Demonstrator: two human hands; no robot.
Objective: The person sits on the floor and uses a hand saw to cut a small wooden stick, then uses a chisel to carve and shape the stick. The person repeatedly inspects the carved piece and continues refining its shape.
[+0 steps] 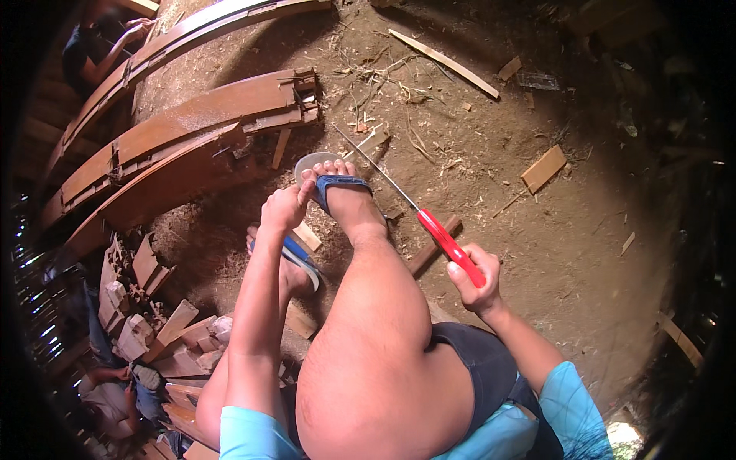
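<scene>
A tool with a red handle (452,248) and a long, thin metal blade (376,165) is gripped in my right hand (477,282). Its blade points up and left past my sandalled foot; whether it is a saw or a knife I cannot tell from this angle. My left hand (284,207) is closed beside the toes of that foot, its thumb pointing toward them. What its fingers hold, if anything, is hidden. The foot wears a blue-strapped sandal (342,184). My other foot, in a sandal with a blue and white edge (300,257), rests lower left.
Curved brown wooden pieces (192,111) lie at the upper left. Broken wood scraps (165,337) are heaped at the lower left. A wooden block (544,169) and a long sliver (445,63) lie on the dirt floor. Other people (96,57) are at the left edge.
</scene>
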